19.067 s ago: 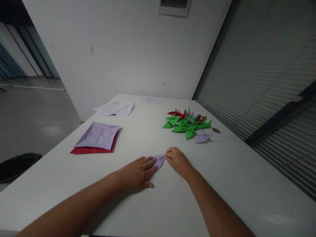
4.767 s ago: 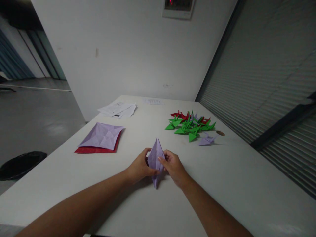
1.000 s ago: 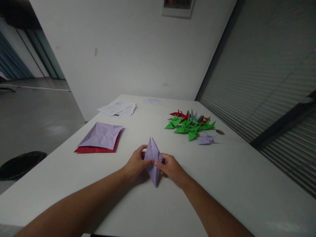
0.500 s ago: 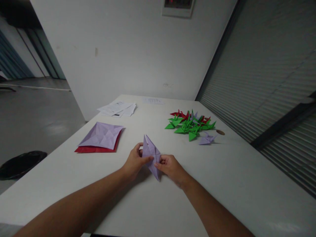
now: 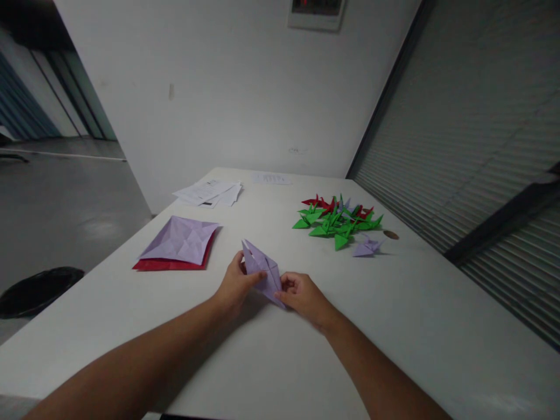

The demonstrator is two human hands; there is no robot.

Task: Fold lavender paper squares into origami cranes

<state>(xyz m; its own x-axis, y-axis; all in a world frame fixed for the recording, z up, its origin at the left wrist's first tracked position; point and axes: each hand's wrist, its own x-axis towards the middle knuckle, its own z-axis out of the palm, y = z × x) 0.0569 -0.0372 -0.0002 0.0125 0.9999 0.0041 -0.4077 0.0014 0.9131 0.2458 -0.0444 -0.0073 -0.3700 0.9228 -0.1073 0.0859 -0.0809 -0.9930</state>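
Observation:
A folded piece of purple origami paper [image 5: 265, 269], a long diamond with a split upper point, is held between my two hands just above the white table [image 5: 280, 361]. My left hand [image 5: 237, 278] grips its left side, thumb across the front and fingers behind. At the lower right edge, my right hand [image 5: 301, 293] pinches the paper between thumb and curled fingers. The diamond tilts, its split point toward the upper left and its other point toward the lower right.
Creased purple paper [image 5: 179, 239] lies over red paper [image 5: 170, 265] at left. Printed sheets [image 5: 210, 191] sit farther back. At right are several green folded cranes [image 5: 330, 224], some red ones [image 5: 321, 203] and a purple crane [image 5: 367, 247], near a brown round spot [image 5: 391, 234]. A black bin [image 5: 39, 291] stands beside the table.
The purple folded paper has turned anticlockwise, its split point moving left and its lower tip rising to the right. My left hand has shifted slightly left; both hands still hold it.

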